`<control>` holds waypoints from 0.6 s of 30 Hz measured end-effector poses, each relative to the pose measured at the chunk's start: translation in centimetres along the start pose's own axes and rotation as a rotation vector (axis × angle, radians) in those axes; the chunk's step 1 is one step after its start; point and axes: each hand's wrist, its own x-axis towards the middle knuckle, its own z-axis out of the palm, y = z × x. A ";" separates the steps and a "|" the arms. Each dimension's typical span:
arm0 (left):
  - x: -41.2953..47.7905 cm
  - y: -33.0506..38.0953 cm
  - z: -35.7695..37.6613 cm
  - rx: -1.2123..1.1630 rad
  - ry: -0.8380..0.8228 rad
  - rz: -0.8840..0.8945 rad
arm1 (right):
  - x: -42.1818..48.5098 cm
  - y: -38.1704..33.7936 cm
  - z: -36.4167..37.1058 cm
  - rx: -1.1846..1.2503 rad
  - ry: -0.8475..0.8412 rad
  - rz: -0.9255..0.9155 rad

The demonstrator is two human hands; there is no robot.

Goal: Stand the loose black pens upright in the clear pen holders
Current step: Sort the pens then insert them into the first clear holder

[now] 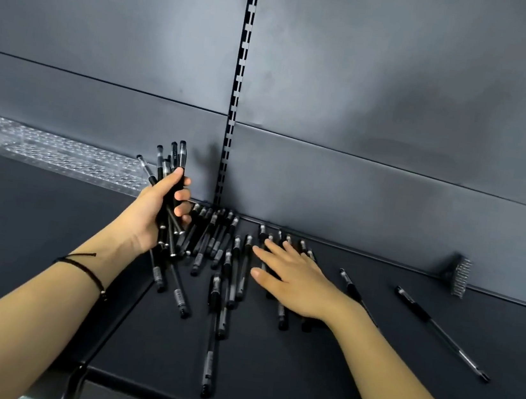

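- Looks like a shop: grey metal back panels [110, 28] joined by a slotted upright [237, 95], as on display shelving.
- A dark shelf [297, 388] carries many identical black pens [209, 363].
- A clear perforated pen holder [60, 152] lines the back.

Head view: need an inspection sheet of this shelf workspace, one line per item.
Surface: dark matte shelf, pens lying on it.
Job's things: loose black pens scattered near the back edge; one stray black pen at right; clear perforated pen holder strip at back left, no pens seen standing in it.
Clutter: small metal comb-like bracket at far right.
Grips: left hand grips a bundle of black pens; right hand rests flat on loose pens, fingers straight.
Cables: nothing seen; only a thin black cord bracelet on the left wrist.
Surroundings: grey back panels, slotted upright.
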 end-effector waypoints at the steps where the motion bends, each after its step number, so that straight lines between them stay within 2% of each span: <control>1: -0.1 0.1 -0.1 -0.033 -0.001 -0.003 | 0.0 0.1 0.0 -0.004 -0.001 -0.002; 3: -0.1 0.5 -0.5 -0.093 -0.022 -0.008 | -0.1 0.2 0.0 0.006 0.031 -0.028; 7: 0.1 1.0 -1.3 -0.122 -0.034 0.002 | -0.4 -1.7 0.3 0.086 0.050 -0.212; 10: 0.4 1.1 -1.7 -0.136 -0.026 -0.010 | -0.5 -3.2 0.8 0.007 0.015 -0.300; 13: 0.5 1.4 -2.1 -0.110 -0.040 -0.052 | 0.0 -3.7 1.2 -0.097 0.007 -0.282; 18: 0.9 3.2 -2.9 -0.063 -0.087 -0.126 | 0.6 -2.8 1.0 -0.037 -0.010 -0.218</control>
